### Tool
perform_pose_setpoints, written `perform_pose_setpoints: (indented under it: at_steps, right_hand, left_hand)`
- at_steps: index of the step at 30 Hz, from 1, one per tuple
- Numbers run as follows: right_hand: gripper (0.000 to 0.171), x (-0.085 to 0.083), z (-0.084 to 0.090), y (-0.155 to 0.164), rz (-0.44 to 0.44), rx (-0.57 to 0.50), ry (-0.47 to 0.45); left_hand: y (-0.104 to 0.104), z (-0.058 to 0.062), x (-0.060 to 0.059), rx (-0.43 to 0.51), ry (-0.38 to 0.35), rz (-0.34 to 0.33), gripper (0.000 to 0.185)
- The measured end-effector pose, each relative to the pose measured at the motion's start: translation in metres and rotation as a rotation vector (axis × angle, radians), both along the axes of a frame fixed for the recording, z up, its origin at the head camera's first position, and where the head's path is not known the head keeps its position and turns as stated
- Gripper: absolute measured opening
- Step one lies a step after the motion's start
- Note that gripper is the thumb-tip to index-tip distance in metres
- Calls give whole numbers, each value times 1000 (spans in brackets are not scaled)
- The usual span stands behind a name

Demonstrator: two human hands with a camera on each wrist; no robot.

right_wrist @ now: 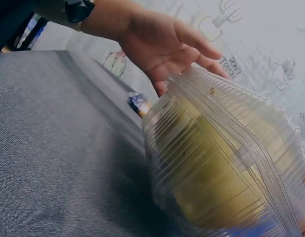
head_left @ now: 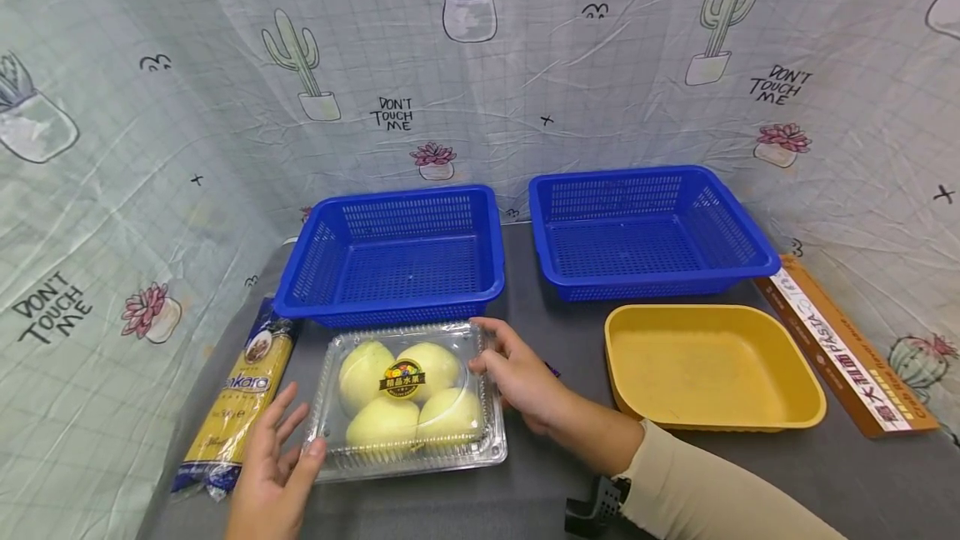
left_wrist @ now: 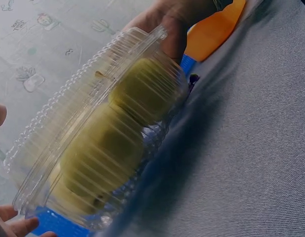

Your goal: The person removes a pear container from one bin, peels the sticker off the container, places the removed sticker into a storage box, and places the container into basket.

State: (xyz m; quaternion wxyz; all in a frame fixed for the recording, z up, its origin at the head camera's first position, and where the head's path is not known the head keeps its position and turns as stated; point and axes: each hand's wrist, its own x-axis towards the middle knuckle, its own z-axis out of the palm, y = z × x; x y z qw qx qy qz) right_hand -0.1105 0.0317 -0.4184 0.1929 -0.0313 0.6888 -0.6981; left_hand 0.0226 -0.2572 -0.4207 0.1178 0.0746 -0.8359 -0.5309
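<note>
A clear plastic clamshell box of several pale yellow-green fruits, with a black label on its lid, is low over the grey table in front of me. My right hand grips the box's right edge, thumb on top of the lid. At the opposite side, my left hand has its fingers spread and relaxed, fingertips right by the box's left edge. The right wrist view shows that left palm facing the box, with nothing enclosed by its fingers.
Two blue plastic baskets stand along the back. A yellow tray sits at the right, beside a long orange-brown pasta box. To the left lies a yellow-and-blue pasta packet. Behind everything hangs a cactus-print cloth.
</note>
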Motion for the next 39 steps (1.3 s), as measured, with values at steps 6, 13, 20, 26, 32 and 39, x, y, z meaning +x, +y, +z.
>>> perform_pose_setpoints:
  at_steps: [6, 13, 20, 26, 32, 39]
  right_hand:
    - [72, 1, -7, -2, -16, -1, -20]
    - [73, 2, -14, -4, -8, -23, -36]
    - [72, 1, -16, -5, 1, 3, -24]
    - [73, -2, -16, -2, 37, 82, 1]
    - [73, -5, -11, 5, 106, 193, 103]
    - [72, -10, 3, 11, 163, 488, 392]
  left_hand:
    - [0, -5, -1, -10, -4, -18, 71]
    - [0, -8, 0, 2, -6, -30, 70]
    - [0, -11, 0, 10, -22, -28, 68]
    - [2, -9, -2, -13, -7, -31, 68]
    - [4, -14, -3, -15, 46, -29, 61]
    - [5, -13, -2, -36, -19, -8, 57]
